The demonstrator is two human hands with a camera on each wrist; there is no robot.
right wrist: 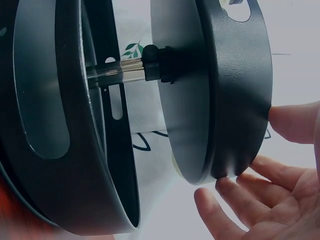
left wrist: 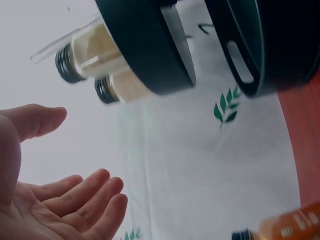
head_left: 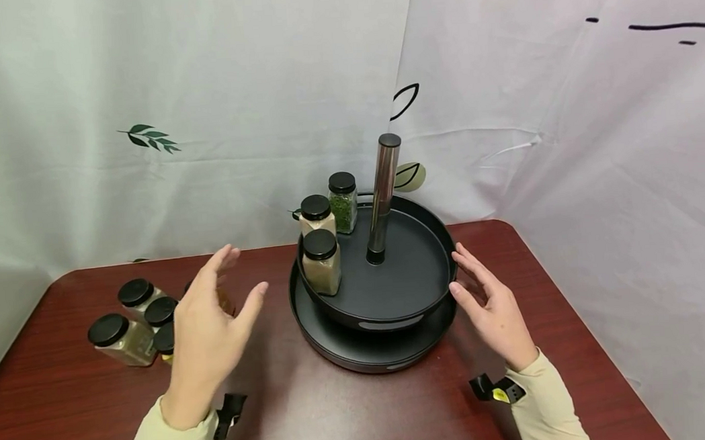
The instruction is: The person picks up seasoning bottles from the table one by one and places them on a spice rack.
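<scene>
A black two-tier round rack stands on the table with a shiny central post (head_left: 382, 191). Its upper tray (head_left: 402, 287) sits above a lower tray (head_left: 361, 361). On the upper tray's left side are two jars of pale powder, one nearer jar (head_left: 322, 269) and one behind it (head_left: 317, 215); farther back is a jar of green herbs (head_left: 343, 207). All three have black lids. My right hand (head_left: 496, 315) touches the upper tray's outer wall with thumb and fingertips. Raised left of the rack, my left hand (head_left: 204, 330) holds nothing, its thumb apart from the fingers.
Several black-lidded jars, one of them tilted (head_left: 131, 344), are grouped on the table's left, partly hidden behind my left hand. An orange-filled jar (left wrist: 287, 225) shows in the left wrist view. White cloth (head_left: 247, 85) hangs behind the dark red table (head_left: 341, 422).
</scene>
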